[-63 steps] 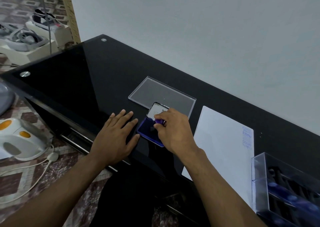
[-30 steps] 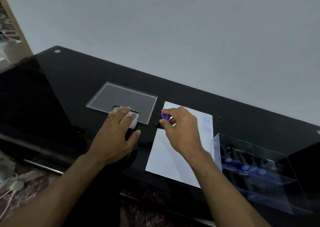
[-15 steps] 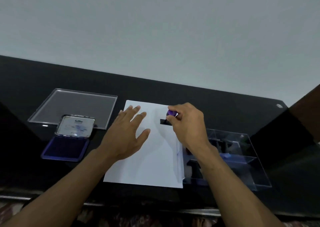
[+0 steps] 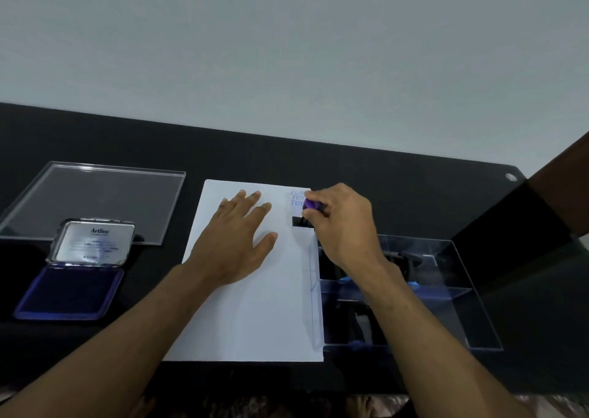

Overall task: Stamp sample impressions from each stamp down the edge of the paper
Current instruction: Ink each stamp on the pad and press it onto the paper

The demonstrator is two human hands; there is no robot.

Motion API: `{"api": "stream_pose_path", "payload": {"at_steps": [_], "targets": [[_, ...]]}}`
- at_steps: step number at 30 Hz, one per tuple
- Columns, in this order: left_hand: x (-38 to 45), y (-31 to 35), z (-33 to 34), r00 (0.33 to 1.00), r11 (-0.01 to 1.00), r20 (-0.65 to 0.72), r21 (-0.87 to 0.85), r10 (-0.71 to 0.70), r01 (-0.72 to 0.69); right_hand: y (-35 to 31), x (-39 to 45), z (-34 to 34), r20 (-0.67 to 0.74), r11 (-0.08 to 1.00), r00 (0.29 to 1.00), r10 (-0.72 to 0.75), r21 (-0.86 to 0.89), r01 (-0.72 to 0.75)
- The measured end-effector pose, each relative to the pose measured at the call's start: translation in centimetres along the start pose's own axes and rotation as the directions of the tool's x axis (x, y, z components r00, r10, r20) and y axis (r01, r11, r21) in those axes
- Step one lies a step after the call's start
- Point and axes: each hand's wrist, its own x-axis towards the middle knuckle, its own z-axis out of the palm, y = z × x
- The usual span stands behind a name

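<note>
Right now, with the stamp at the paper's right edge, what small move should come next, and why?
Probably press the stamp straight down. The right hand pinches its purple knob, its black base sits just below the blue impressions at the paper's right edge, and the left hand lies flat, steadying the sheet.

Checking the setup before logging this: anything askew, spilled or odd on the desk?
Nothing spilled or damaged. One oddity: the clear stamp box overlaps the right edge of the paper, the edge being stamped. The ink pad lies open, as expected. The left hand rests flat on the paper; the right hand holds the stamp.
</note>
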Motion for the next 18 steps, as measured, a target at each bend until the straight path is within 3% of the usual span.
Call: {"api": "stream_pose_path", "payload": {"at_steps": [18], "targets": [[-0.01, -0.98, 1.04, 0.999, 0.998, -0.013, 0.05, 0.047, -0.047, 0.47, 0.3, 1.1, 0.072, 0.994, 0.997, -0.039, -0.104, 0.046]]}}
